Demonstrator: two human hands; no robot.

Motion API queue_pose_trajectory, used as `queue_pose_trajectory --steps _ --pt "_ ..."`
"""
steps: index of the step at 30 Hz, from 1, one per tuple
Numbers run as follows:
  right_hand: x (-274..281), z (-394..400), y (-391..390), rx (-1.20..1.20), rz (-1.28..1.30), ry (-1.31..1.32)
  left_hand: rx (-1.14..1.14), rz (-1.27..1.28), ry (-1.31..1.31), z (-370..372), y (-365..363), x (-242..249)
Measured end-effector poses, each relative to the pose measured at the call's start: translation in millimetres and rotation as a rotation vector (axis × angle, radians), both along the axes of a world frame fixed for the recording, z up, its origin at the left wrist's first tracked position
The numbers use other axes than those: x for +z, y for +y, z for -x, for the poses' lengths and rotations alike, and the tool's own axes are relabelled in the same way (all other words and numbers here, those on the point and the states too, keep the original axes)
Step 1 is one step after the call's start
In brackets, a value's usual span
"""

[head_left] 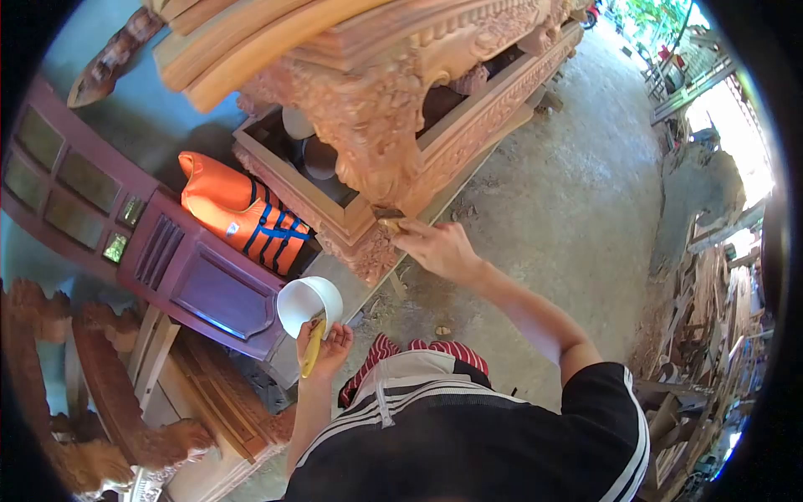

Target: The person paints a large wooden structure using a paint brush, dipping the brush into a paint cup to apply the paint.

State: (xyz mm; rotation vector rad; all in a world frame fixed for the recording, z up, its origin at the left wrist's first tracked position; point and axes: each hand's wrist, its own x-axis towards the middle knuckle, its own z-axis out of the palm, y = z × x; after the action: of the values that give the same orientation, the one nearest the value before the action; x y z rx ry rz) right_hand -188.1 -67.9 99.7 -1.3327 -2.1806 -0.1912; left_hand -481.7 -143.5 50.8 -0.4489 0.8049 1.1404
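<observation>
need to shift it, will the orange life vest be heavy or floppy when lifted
The orange life vest is probably light for its bulk, given its thick padded look. It likely bends, since one end curls, and the blue straps might snag.

No text is legible. A small white label (232, 227) is located on the orange life vest (219, 186), beside its blue straps (276, 234); its marking is unreadable.

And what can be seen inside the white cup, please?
Inside the white cup, its pale inner wall shows. The left hand and the yellow handle it holds cover part of the near side; what lies behind them cannot be seen.
</observation>
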Motion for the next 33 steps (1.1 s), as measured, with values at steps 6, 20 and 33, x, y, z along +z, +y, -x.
queue_pose_trajectory --steps 6,20,33 --pt "5 -41 34 -0.11 0.035 0.481 0.004 -0.026 0.061 -25 -5 16" --pt "-15 -12 22 -0.035 -0.155 0.619 0.083 0.032 0.094 -59 -16 28" --pt "-18 -56 66 -0.077 -0.046 0.957 0.063 -0.02 0.169 -66 -22 39"
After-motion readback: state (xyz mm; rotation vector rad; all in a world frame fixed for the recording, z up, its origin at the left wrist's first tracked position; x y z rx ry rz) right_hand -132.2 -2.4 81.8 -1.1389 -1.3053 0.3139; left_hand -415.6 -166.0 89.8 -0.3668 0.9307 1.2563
